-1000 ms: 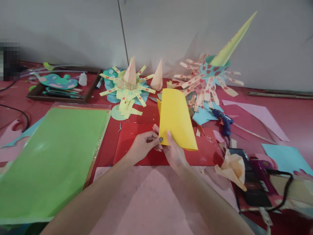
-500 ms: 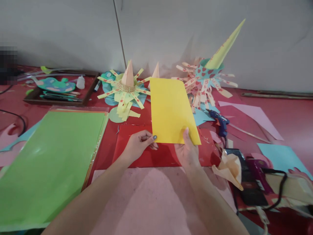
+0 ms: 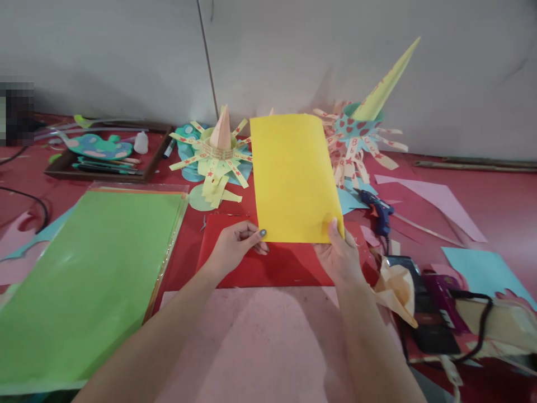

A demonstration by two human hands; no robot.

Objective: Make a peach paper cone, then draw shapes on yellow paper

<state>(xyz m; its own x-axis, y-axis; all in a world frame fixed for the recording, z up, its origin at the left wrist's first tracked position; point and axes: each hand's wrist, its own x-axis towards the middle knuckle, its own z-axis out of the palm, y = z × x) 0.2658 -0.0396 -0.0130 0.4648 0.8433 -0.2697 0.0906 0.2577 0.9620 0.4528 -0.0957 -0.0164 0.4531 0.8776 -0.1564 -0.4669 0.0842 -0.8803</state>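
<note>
A plain yellow sheet of paper (image 3: 296, 179) is held up in front of me by its two near corners. My left hand (image 3: 241, 240) pinches the lower left corner between thumb and fingers. At the lower right corner, my right hand (image 3: 339, 252) grips the sheet, thumb on top and fingers behind. The far edge bends slightly at its right end. Beneath the sheet lies a red board or folder (image 3: 285, 266), partly covered by the paper and my hands. Pink paper or card (image 3: 255, 341) spreads nearer to me.
At left lie green sheets in a clear sleeve (image 3: 96, 274) and a wooden tray (image 3: 96, 178) of pens. Paper cone hats (image 3: 220, 148) with lettered strips stand by the wall. At right are a blue glue gun (image 3: 377, 210), a crumpled peach paper (image 3: 396, 291) and a black cord (image 3: 486, 319).
My right hand has moved right to the sheet's corner. The yellow paper has turned to face me more squarely, and its far edge has risen. My left hand keeps its pinch.
</note>
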